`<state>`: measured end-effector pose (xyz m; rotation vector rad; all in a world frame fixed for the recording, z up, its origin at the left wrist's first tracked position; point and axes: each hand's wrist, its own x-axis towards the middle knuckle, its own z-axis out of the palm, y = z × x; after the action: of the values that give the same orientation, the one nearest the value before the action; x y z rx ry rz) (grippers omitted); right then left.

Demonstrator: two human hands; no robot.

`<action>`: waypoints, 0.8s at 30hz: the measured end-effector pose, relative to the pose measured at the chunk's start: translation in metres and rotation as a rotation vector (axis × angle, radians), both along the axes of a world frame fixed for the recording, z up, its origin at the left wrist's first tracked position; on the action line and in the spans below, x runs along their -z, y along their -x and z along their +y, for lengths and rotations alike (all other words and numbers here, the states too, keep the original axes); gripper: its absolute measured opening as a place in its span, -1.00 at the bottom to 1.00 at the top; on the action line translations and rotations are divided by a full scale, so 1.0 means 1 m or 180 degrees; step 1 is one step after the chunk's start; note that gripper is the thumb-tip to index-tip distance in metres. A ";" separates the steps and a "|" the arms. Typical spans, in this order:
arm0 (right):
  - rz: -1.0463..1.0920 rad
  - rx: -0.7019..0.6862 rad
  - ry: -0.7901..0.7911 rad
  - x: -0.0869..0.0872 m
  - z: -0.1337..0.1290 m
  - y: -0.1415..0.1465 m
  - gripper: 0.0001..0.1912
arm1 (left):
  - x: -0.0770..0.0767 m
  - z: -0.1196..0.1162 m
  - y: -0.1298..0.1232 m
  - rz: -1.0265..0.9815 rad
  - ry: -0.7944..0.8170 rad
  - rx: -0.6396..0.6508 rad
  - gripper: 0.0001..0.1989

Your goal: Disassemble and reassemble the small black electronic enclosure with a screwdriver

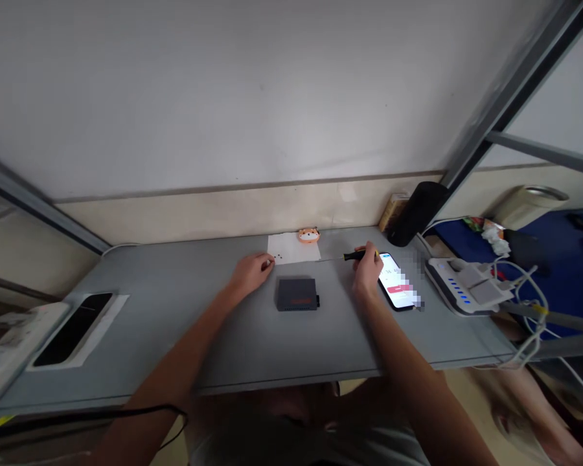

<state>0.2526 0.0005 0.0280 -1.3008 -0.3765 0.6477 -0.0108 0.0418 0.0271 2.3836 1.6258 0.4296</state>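
Note:
A dark grey box with reddish lettering lies flat on the grey desk between my hands. My right hand is closed around the black handle of a screwdriver, its thin shaft pointing left toward the paper. At the left edge of the white paper rests my left hand, fingers curled together; what they pinch, if anything, is too small to make out. Several tiny dark bits, perhaps screws, lie on the paper near those fingertips. An orange and white animal-faced item sits on the paper's far right corner.
Beside my right hand lies a lit phone. Farther right are a power strip with plugs, a black cylinder and a small carton. A dark phone lies at the left. The wall closes the desk's back.

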 end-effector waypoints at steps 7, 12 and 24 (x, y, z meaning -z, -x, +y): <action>0.0066 -0.0199 0.0044 0.008 0.005 -0.008 -0.52 | 0.001 0.005 -0.004 -0.0020 -0.0103 -0.0167 -0.75; 0.0081 -0.0131 0.0066 0.006 0.003 -0.007 -0.57 | 0.001 -0.007 0.007 -0.0586 0.0024 -0.0278 -0.66; -0.2286 -0.0399 -0.0514 -0.019 -0.035 0.002 -0.56 | 0.003 -0.054 0.001 -0.0892 0.0798 0.1051 -0.31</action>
<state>0.2505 -0.0344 0.0471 -1.3301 -1.0800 0.2227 -0.0122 -0.0125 0.0237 2.2267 1.0740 0.4421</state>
